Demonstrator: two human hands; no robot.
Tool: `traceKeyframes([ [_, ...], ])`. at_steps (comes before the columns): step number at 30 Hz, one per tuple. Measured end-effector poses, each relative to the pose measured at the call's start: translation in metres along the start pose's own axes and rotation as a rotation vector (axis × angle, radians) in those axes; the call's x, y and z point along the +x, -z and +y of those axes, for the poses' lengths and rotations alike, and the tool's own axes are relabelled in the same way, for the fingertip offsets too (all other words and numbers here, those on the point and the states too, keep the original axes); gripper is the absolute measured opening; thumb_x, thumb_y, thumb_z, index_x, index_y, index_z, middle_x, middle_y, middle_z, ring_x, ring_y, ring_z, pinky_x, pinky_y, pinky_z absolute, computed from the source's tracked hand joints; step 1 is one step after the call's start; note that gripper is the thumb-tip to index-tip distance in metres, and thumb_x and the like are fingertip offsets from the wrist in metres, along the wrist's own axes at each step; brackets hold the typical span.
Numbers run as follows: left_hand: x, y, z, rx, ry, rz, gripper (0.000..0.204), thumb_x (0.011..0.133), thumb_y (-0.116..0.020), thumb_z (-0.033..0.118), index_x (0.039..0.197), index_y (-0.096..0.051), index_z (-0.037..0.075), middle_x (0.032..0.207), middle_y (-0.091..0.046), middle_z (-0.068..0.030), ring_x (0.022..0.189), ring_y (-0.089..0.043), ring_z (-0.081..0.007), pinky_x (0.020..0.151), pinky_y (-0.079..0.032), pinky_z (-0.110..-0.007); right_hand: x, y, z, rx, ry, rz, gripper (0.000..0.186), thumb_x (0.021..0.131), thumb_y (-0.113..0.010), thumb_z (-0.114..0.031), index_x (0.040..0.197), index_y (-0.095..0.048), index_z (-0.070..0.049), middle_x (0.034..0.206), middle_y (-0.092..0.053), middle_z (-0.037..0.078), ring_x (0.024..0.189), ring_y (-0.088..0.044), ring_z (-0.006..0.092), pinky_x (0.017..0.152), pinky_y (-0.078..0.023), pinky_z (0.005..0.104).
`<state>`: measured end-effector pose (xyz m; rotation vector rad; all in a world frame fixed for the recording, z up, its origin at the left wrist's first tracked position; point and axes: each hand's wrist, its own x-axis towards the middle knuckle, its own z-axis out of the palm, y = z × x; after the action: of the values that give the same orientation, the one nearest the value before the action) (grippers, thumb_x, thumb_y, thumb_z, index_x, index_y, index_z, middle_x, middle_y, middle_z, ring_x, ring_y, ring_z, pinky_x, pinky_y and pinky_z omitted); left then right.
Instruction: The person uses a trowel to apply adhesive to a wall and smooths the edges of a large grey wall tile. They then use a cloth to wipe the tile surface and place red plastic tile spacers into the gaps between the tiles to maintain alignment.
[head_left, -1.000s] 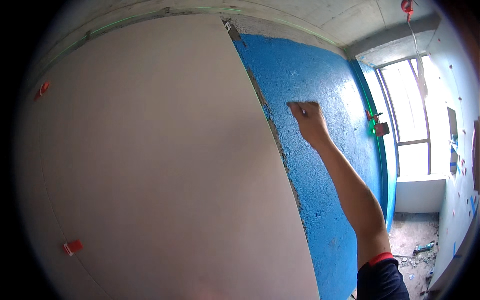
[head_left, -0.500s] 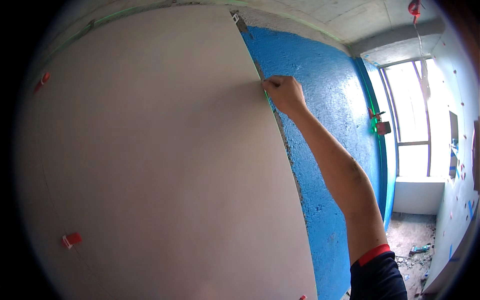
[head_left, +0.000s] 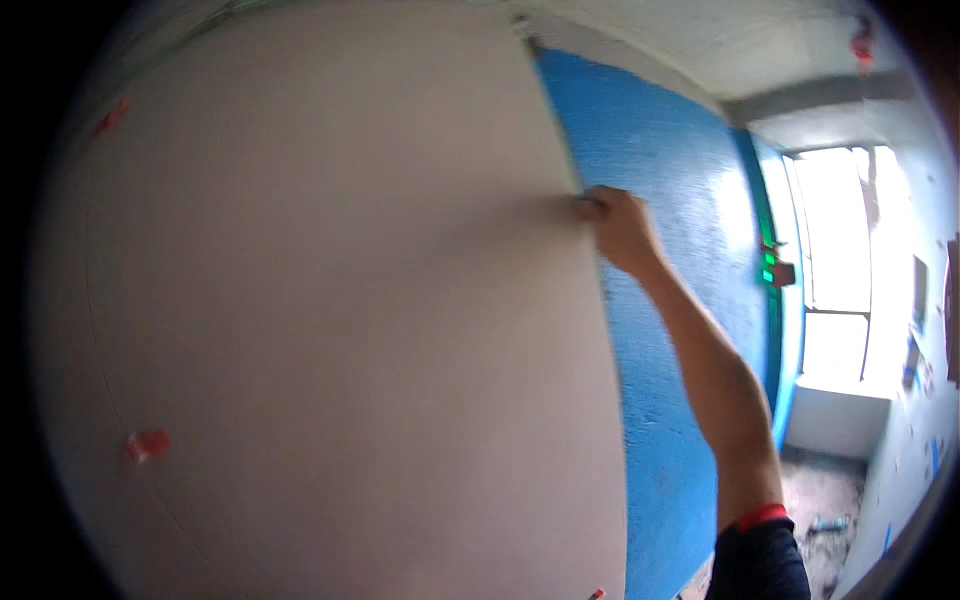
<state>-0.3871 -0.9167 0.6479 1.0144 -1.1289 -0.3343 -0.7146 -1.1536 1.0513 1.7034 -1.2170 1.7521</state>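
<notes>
My right hand point(head_left: 622, 230) is raised to the right-hand edge of a large, smooth beige-grey wall panel point(head_left: 380, 330). Its fingers are pinched together against that edge; a small dark bit shows at the fingertips, too blurred to name. Behind the forearm is a rough blue-coated wall point(head_left: 665, 420), bare beside the panel. Red wedge-like clips point(head_left: 150, 445) sit along a thin seam on the panel's left side. Another small red piece point(head_left: 597, 595) shows at the panel's lower edge of view. My left hand is out of view.
A device glowing green point(head_left: 772, 266) is at the blue wall's far end, near a bright window point(head_left: 835, 235). A red object point(head_left: 862, 48) hangs from the concrete ceiling. Debris and a teal tool point(head_left: 830, 524) lie on the floor at right.
The view has shifted and blurred, so the panel edge and my right hand appear farther right and slightly lower. The hand stays pinched at the panel's edge.
</notes>
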Motion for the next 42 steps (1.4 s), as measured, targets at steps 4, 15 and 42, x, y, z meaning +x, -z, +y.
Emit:
traceKeyframes([
  [4,-0.008,-0.018,0.017,-0.362,0.424,-0.073,0.029,0.096,-0.057,0.04,0.091,-0.053,0.012,0.069,-0.05,-0.0011,0.059,-0.048,-0.0117,0.05,-0.035,-0.027,0.003,0.026,0.038,0.362,0.108,-0.118,0.03,0.096,-0.047,-0.017,0.106,-0.066,0.003,0.098,-0.069,0.016,0.088,-0.064,0.0238,0.082,-0.05,0.037],
  [15,-0.026,-0.039,0.008,-0.581,0.727,-0.339,0.031,0.101,-0.049,0.038,0.114,-0.053,0.011,0.066,-0.052,-0.0017,0.044,-0.04,-0.0092,0.039,-0.03,-0.022,-0.145,0.077,0.059,0.152,0.081,0.174,0.043,0.104,-0.04,-0.038,0.119,-0.062,-0.005,0.112,-0.064,0.012,0.102,-0.061,0.0239,0.09,-0.048,0.0384],
  [42,-0.032,-0.071,-0.013,-0.521,1.249,-0.272,0.039,0.104,-0.041,0.04,0.073,-0.049,0.018,0.062,-0.047,0.0024,0.049,-0.041,-0.0073,0.043,-0.032,-0.021,-0.484,0.06,-0.053,0.84,-0.286,-0.965,0.021,0.096,-0.055,-0.014,0.114,-0.059,-0.003,0.1,-0.058,0.016,0.086,-0.065,0.0368,0.074,-0.054,0.0423],
])
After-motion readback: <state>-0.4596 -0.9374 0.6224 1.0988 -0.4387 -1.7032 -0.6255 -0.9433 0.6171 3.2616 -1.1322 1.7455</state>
